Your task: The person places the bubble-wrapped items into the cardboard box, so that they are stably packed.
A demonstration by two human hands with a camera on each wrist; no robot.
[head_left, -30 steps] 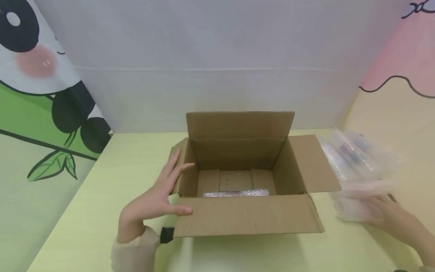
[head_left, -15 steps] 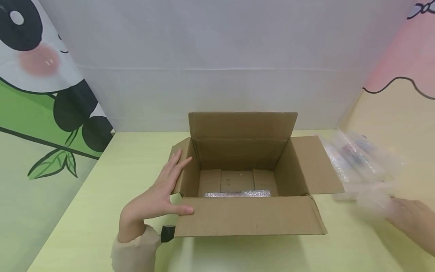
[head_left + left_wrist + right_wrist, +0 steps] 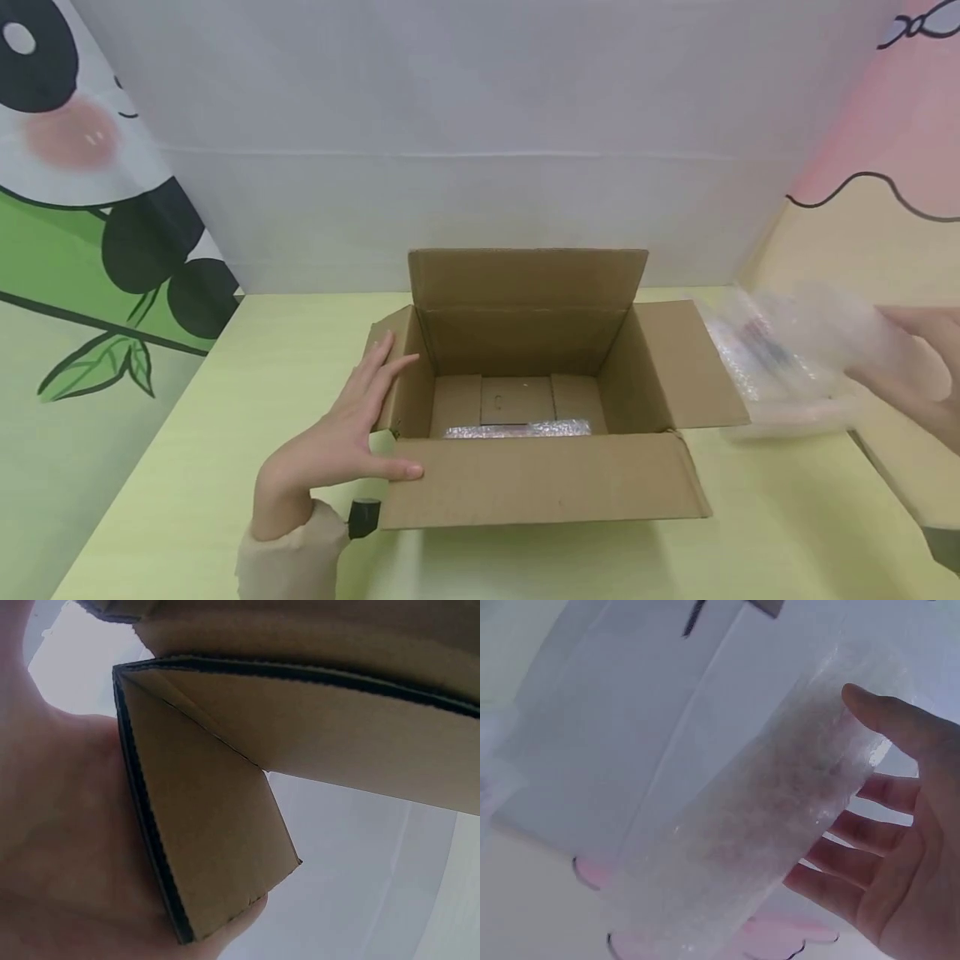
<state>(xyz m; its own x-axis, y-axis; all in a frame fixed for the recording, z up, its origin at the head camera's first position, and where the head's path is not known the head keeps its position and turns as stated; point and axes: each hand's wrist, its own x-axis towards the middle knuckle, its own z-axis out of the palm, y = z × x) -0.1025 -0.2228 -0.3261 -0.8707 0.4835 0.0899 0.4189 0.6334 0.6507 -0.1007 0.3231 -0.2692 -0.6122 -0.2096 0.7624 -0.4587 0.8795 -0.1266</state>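
My left hand (image 3: 330, 437) rests at the left side of an open cardboard box (image 3: 536, 479). Its fingers stretch along the left flap (image 3: 210, 825), and the thumb lies on the front flap. At the right edge my right hand (image 3: 907, 832) holds a long bundle in bubble wrap (image 3: 772, 795), thumb on one side and fingers along the other. A pinkish content shows faintly through the wrap. In the head view this bundle (image 3: 870, 342) is blurred and overlaps others lying behind it. Inside the box, near the front wall, a strip of bubble wrap (image 3: 517, 429) shows.
Several bubble-wrapped bundles (image 3: 757, 358) lie on the pale yellow table (image 3: 300, 350) right of the box. The box's right flap (image 3: 693, 362) folds outward toward them. A white back wall (image 3: 480, 200) and printed side panels surround the table.
My right hand first draws a wrapped bundle rightward along the table, then raises it up at the right. The left hand stays at the box, which has hardly moved.
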